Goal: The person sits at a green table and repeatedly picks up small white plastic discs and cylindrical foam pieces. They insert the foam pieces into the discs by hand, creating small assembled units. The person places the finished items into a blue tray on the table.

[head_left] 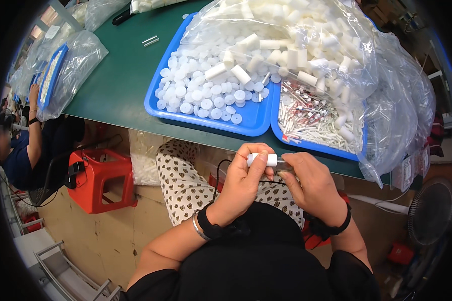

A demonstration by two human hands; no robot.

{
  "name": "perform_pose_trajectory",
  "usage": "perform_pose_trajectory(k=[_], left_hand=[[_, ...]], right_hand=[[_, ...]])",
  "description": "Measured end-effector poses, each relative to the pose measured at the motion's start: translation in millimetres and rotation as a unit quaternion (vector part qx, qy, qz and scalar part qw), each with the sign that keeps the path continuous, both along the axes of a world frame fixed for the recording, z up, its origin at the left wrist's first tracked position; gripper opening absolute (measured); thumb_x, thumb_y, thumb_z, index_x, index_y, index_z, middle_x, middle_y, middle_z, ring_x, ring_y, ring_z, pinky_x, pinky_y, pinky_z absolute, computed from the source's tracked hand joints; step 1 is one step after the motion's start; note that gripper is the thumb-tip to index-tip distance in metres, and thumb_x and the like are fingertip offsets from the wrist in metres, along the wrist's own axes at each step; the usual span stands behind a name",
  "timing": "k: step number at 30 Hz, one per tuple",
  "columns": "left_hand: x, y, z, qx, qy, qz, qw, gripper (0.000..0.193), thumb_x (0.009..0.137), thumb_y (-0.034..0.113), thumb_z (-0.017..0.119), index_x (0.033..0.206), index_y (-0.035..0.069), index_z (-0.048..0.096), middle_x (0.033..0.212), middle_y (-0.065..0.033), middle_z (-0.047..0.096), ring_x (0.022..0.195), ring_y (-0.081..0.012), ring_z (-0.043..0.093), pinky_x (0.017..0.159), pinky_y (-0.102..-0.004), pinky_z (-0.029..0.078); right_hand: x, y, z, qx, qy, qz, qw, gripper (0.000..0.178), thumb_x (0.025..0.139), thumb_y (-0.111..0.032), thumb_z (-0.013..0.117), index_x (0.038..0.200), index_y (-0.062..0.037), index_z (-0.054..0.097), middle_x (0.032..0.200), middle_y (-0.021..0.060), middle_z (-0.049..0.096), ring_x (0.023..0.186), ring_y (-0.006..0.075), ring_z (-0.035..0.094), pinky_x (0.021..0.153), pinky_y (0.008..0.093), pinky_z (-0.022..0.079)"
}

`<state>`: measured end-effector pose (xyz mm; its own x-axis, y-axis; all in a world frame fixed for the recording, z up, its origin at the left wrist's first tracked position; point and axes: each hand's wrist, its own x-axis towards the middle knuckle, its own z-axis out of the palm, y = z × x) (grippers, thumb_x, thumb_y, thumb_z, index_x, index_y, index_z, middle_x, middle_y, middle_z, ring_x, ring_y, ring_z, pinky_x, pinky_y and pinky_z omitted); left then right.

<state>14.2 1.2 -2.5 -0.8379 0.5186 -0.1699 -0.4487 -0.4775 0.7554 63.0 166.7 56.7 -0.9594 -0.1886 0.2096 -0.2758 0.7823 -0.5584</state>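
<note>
Over my lap, just in front of the table edge, my left hand (243, 178) is closed round a short white foam cylinder (271, 160), thumb on top. The cylinder lies sideways. At its right end, the fingers of my right hand (311, 180) pinch a thin metal rod (280, 161) that meets the cylinder. How far the rod goes in cannot be seen. Beyond my hands, a blue tray (211, 124) holds a heap of translucent white discs (206, 104). Beside it, a second blue tray (316, 146) holds thin white and reddish pins (306, 108).
A clear bag of white foam cylinders (326, 37) lies across both trays. Two small metal tubes (149, 40) rest on the green table (120, 75). At left are a red stool (103, 183) and another person's arm (34, 130); at right, a fan (431, 210).
</note>
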Motion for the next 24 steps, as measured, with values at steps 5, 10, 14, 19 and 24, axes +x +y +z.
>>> perform_pose_trajectory(k=[5, 10, 14, 19, 24], left_hand=[[4.6, 2.5, -11.3, -0.103, 0.192, 0.055, 0.974, 0.013, 0.103, 0.012, 0.050, 0.112, 0.002, 0.052, 0.114, -0.0064, 0.053, 0.082, -0.0094, 0.057, 0.075, -0.0242, 0.050], [8.6, -5.1, -11.1, -0.049, 0.101, -0.064, 0.992, 0.028, 0.098, 0.006, 0.054, 0.126, 0.003, 0.053, 0.125, -0.0104, 0.052, 0.112, -0.0155, 0.054, 0.099, -0.0309, 0.043], [12.5, 2.0, -15.3, 0.008, 0.154, -0.081, 0.985, 0.035, 0.097, 0.006, 0.056, 0.132, 0.004, 0.053, 0.146, -0.0156, 0.043, 0.132, -0.0218, 0.046, 0.109, -0.0355, 0.038], [9.1, -1.2, -21.0, -0.020, 0.194, -0.086, 0.977, 0.040, 0.102, 0.014, 0.049, 0.139, 0.002, 0.046, 0.151, -0.0154, 0.040, 0.138, -0.0245, 0.042, 0.111, -0.0390, 0.037], [3.7, -2.7, -11.6, 0.128, -0.098, -0.114, 0.980, 0.053, 0.106, 0.030, 0.033, 0.151, 0.002, 0.031, 0.154, -0.0152, 0.037, 0.139, -0.0237, 0.040, 0.113, -0.0385, 0.035]], right_hand=[[7.0, -6.3, -18.8, -0.195, -0.098, -0.086, 0.972, 0.028, 0.087, -0.003, 0.066, 0.112, 0.0030, 0.055, 0.092, 0.0178, 0.061, 0.078, 0.0340, 0.063, 0.067, 0.0391, 0.051], [4.4, -2.1, -31.5, -0.139, -0.036, 0.017, 0.989, 0.023, 0.089, -0.001, 0.061, 0.112, 0.0007, 0.057, 0.097, 0.0189, 0.064, 0.086, 0.0366, 0.065, 0.072, 0.0401, 0.052], [9.0, -10.6, -38.7, -0.192, -0.057, 0.040, 0.979, 0.021, 0.092, 0.000, 0.057, 0.112, -0.0002, 0.057, 0.099, 0.0192, 0.065, 0.089, 0.0385, 0.066, 0.075, 0.0422, 0.053], [10.2, -19.6, -46.8, -0.187, -0.028, 0.019, 0.982, 0.023, 0.093, -0.003, 0.059, 0.115, 0.0003, 0.055, 0.103, 0.0194, 0.064, 0.089, 0.0388, 0.065, 0.076, 0.0427, 0.053], [-1.5, -19.6, -46.8, -0.084, 0.063, 0.014, 0.994, 0.032, 0.088, -0.005, 0.067, 0.117, -0.0005, 0.053, 0.102, 0.0177, 0.061, 0.084, 0.0365, 0.064, 0.071, 0.0430, 0.053]])
